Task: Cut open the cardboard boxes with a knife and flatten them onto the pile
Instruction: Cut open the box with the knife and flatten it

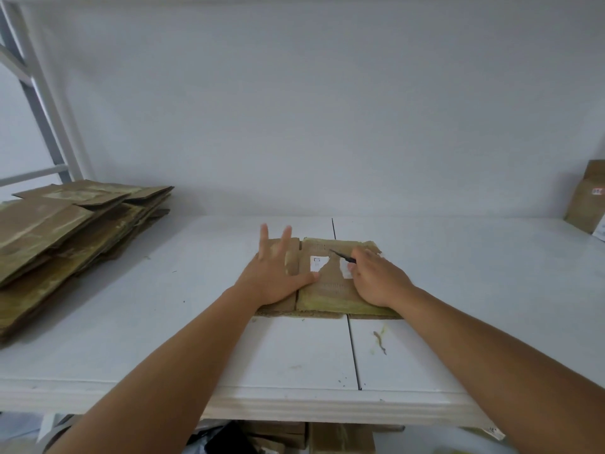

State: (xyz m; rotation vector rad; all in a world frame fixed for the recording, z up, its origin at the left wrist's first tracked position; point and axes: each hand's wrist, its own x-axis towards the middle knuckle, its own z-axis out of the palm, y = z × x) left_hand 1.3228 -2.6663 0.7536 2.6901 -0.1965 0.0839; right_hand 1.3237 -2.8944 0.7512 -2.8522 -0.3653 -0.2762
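- A flattened cardboard box [330,290] lies in the middle of the white surface [131,322], straddling the dark seam that runs across it toward me.
- My left hand [275,273] rests palm down on the left part of the box, its fingers [285,235] straight and spread; two of them lift a little off the cardboard and reach past its far edge.
- My right hand [376,280] sits on the right part of the box, its fingers curled round a small knife [340,254].
- The dark blade points away from me and to the left, its tip over the upper middle of the box, near the torn white label [316,263].
- Yellowish tape runs along the near edge and the far edge of the box.
- The pile of flattened boxes [65,234] sits at the left end of the surface, well apart from the box under my hands, its sheets fanned unevenly.
- Another brown cardboard package [587,201] leans against the white wall at the far right edge.
- A thin strip of tape scrap [380,341] lies on the surface near my right forearm.
- More cardboard [340,437] shows below the front edge of the surface.
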